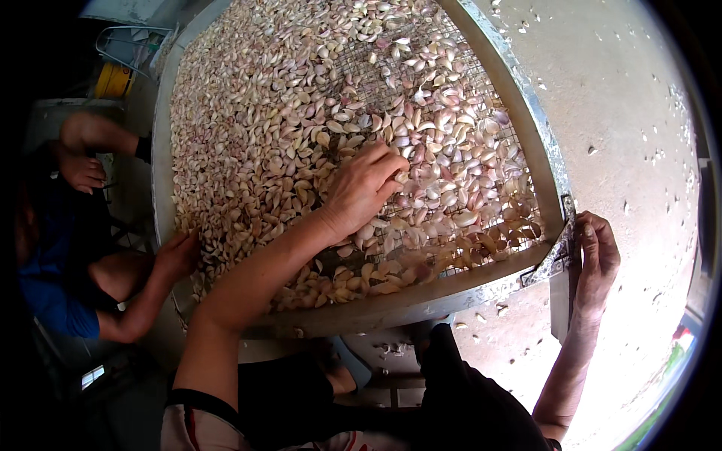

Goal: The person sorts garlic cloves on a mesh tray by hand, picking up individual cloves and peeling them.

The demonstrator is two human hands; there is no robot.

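Note:
A layer of garlic cloves [278, 113], pale cream to pinkish purple, covers a wire-mesh tray with a raised frame [519, 83]. Across the tray reaches my left hand [365, 184], its fingers bent and closed at a pale clove near the middle. Beside the near right corner, by the metal corner bracket [556, 255], is my right hand [598, 263]. Its thumb and fingers are drawn together, and what they hold, if anything, is hidden. Bare wire mesh [368, 75] shows between the cloves in places, mostly toward the far middle and right.
At the left edge sits another person in a blue garment [56, 278], with one hand [178, 255] at the tray's left side. A yellow bucket [114, 80] stands at the back left. Scattered bits lie on the pale floor [624, 150] to the right.

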